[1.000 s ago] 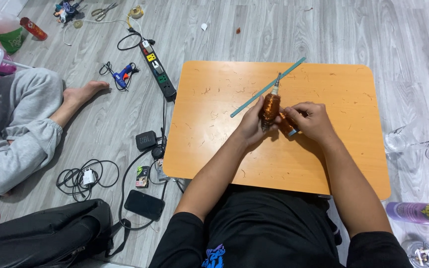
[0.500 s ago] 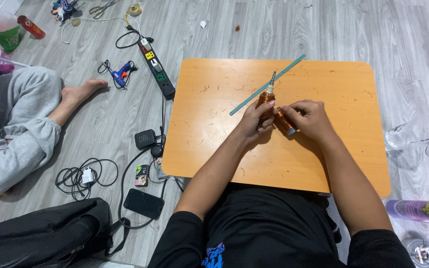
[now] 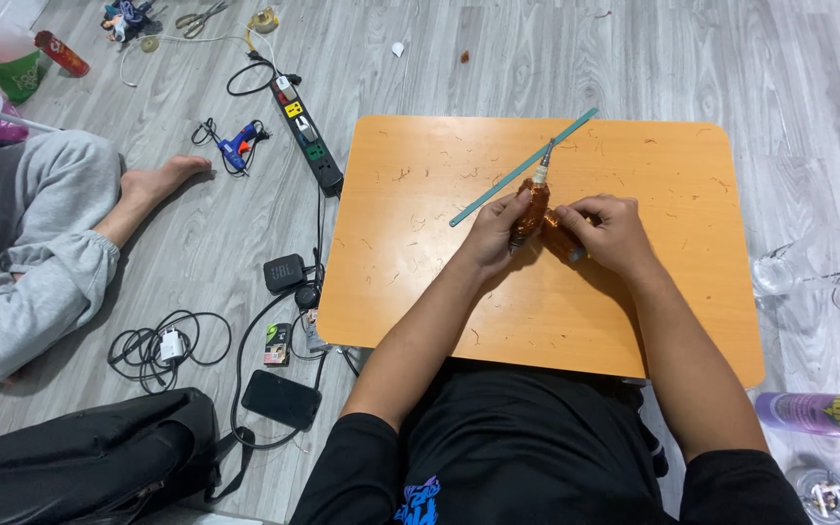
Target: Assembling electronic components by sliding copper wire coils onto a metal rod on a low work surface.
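Observation:
My left hand (image 3: 498, 231) grips a small object wrapped in shiny copper-coloured wire (image 3: 534, 201), with a pale tip pointing up and away. My right hand (image 3: 608, 231) is closed on a second copper-wrapped piece (image 3: 563, 236) right beside it; the two pieces touch between my hands. Both hands rest over the middle of a low orange table (image 3: 420, 272). A thin teal strip (image 3: 507, 180) lies diagonally on the table just beyond my left hand.
Another person in grey clothes sits on the floor at the left, a bare foot (image 3: 162, 180) stretched out. A power strip (image 3: 305, 133), blue glue gun (image 3: 235, 144), cables, phone (image 3: 280, 399) and black bag (image 3: 80, 462) lie left of the table. A purple can (image 3: 819, 413) lies at the right.
My hands have shifted slightly and turned the copper-wrapped piece between them; its tip stays pointed up. The rest of the scene is the same.

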